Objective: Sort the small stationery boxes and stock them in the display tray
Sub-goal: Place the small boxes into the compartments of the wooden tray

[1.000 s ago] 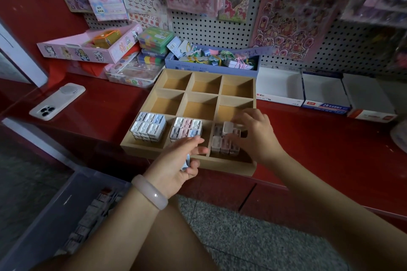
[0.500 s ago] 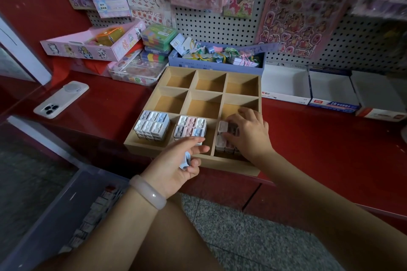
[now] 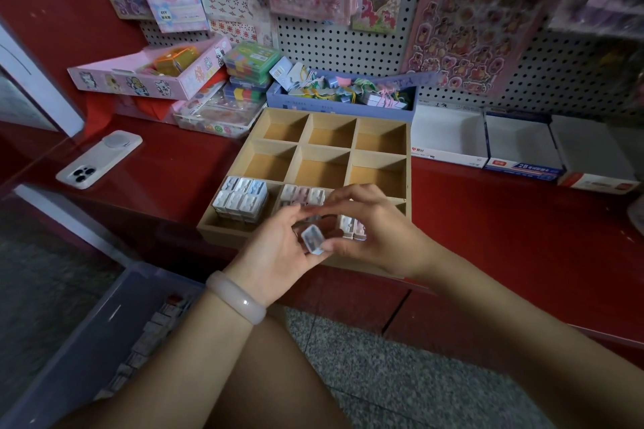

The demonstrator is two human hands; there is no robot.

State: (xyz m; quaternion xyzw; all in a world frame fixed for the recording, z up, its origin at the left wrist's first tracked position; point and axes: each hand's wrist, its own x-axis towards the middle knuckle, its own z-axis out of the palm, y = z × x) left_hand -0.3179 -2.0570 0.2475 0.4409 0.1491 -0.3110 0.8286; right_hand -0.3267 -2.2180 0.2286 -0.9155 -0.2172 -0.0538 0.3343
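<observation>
A wooden nine-compartment display tray (image 3: 380,144) sits at the front edge of a glossy red counter (image 3: 505,219). Just over its near rim, both hands meet on one small pale-blue plastic box (image 3: 313,238). The left hand (image 3: 275,247), coming in from 7 o'clock and wearing a pale pink bangle (image 3: 236,297), cradles the box in curled fingers; the right hand (image 3: 376,232), from 4 o'clock, pinches its lower corner with the thumb, the other fingers arched above it. The tray's near-left compartment holds a tight block of white and blue boxes (image 3: 240,198); the near-middle one shows pink and white boxes (image 3: 301,193) partly behind the fingers; a few more boxes (image 3: 352,230) stand in the near-right compartment. The six farther compartments show bare wood. At 10 o'clock a white smartphone (image 3: 99,158) lies face down.
</observation>
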